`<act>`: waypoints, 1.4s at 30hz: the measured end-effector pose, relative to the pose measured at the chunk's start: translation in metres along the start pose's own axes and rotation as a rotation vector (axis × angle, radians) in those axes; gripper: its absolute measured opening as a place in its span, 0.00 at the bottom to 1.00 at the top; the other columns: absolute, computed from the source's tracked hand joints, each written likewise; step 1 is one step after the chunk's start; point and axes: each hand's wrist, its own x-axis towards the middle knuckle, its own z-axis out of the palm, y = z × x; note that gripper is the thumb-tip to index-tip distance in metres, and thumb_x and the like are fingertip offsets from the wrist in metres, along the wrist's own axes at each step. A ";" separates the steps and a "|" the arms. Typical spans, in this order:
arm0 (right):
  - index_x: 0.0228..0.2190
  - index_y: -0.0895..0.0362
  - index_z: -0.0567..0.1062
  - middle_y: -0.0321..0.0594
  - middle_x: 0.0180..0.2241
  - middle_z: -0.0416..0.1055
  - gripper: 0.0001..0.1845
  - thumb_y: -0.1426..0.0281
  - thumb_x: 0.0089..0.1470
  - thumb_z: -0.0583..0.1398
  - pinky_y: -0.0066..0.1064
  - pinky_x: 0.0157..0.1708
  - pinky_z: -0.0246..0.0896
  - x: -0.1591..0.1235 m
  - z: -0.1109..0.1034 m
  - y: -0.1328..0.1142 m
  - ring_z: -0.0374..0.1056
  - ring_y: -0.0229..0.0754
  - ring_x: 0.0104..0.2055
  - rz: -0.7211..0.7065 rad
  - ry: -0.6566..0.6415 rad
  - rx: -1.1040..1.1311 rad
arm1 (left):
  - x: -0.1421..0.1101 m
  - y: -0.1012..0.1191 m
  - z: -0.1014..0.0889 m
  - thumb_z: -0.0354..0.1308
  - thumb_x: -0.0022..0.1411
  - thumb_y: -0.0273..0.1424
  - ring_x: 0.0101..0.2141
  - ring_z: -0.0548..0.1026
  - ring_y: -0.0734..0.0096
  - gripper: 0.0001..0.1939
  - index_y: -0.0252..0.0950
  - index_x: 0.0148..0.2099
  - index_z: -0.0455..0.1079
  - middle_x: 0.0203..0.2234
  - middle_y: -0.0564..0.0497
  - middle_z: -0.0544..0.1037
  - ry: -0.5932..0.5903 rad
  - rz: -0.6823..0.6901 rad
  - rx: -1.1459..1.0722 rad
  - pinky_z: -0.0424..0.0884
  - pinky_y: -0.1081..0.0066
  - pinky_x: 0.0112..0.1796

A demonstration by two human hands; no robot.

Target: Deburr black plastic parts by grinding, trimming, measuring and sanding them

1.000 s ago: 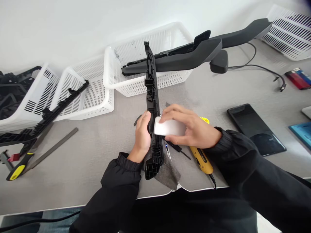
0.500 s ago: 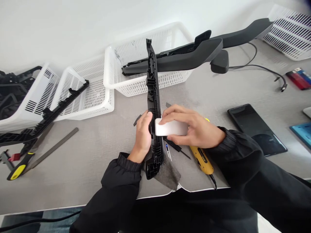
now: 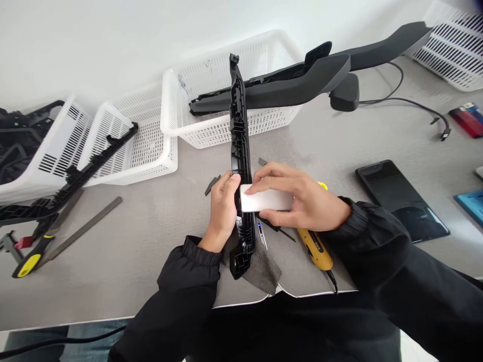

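My left hand (image 3: 223, 211) is closed around the lower half of a long black plastic trim piece (image 3: 238, 120), its ribbed side facing up. The piece stands lengthwise away from me, its far end over a white basket. In my right hand (image 3: 302, 196) is a small white rounded block (image 3: 266, 199), gripped between thumb and fingers. The block's left end lies over the trim piece; whether it presses on it I cannot tell. Beneath the hands are a grey cloth (image 3: 266, 269), a slim cutter knife (image 3: 261, 234) and a yellow corded power tool (image 3: 319, 251).
White baskets (image 3: 211, 138) line the back; long dark trim pieces (image 3: 294, 93) stick out of one to the right. Another black trim piece (image 3: 94, 163) leans on the left basket. A flat file (image 3: 86, 229) and a yellow-black handle (image 3: 28, 266) lie left, a phone (image 3: 402, 201) right.
The trim piece has shifted very slightly to the right and its upper end leans a little differently. Both hands keep their hold, and the white block stays at nearly the same spot.
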 end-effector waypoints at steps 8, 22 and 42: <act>0.52 0.50 0.82 0.44 0.50 0.74 0.18 0.70 0.60 0.69 0.45 0.56 0.73 0.000 -0.001 0.000 0.75 0.51 0.51 0.004 0.000 0.011 | 0.000 0.000 0.000 0.65 0.67 0.46 0.28 0.62 0.70 0.22 0.41 0.28 0.63 0.25 0.56 0.64 0.030 -0.009 0.003 0.62 0.70 0.30; 0.54 0.49 0.80 0.47 0.52 0.75 0.20 0.66 0.61 0.69 0.51 0.57 0.73 -0.001 0.004 0.002 0.74 0.56 0.54 0.093 0.202 -0.197 | -0.001 -0.003 0.001 0.65 0.70 0.49 0.37 0.75 0.63 0.20 0.41 0.32 0.73 0.31 0.52 0.77 0.048 -0.021 -0.082 0.73 0.66 0.42; 0.52 0.50 0.79 0.44 0.51 0.74 0.21 0.72 0.57 0.70 0.44 0.53 0.74 0.000 0.002 -0.002 0.74 0.51 0.51 -0.001 -0.062 0.011 | 0.002 -0.006 0.002 0.70 0.62 0.56 0.35 0.80 0.63 0.24 0.39 0.33 0.75 0.30 0.51 0.80 0.104 -0.227 -0.266 0.77 0.66 0.38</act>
